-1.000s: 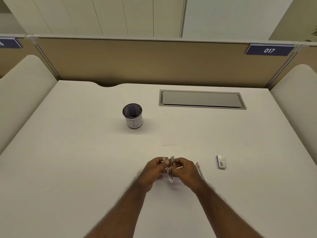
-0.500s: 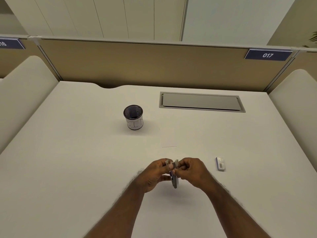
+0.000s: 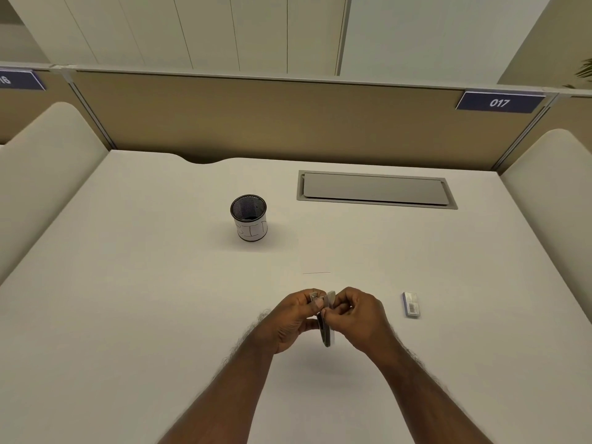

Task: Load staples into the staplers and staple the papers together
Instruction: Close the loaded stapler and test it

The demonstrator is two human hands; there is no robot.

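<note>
A small grey stapler [image 3: 326, 322] is held clear of the surface [image 3: 134, 315] at about 6 o'clock from the middle of the view, pinched from both sides; the left hand [image 3: 293, 318] is closed on its left flank and the right hand [image 3: 355, 315] on its right, the two hands brought together with fingertips nearly meeting over its upper end. The stapler is seen edge-on and upright; whether its magazine is open cannot be told, and no staple strip can be made out between the fingers. A small staple box [image 3: 411, 303] lies flat at 3 o'clock from the hands, well apart from them; a mesh pen cup [image 3: 249, 218] stands at 11 o'clock, further off; a faint thin line [image 3: 316, 273] at 12 o'clock may be the edge of a sheet, though no paper can be confirmed. The loading step is judged to be in hand. A strip could be crumbled by too tight a pinch, or seated askew if the channel is not held steady; the spring pusher could snap back on a fingertip; loose staples could be lost against the pale surface.
</note>
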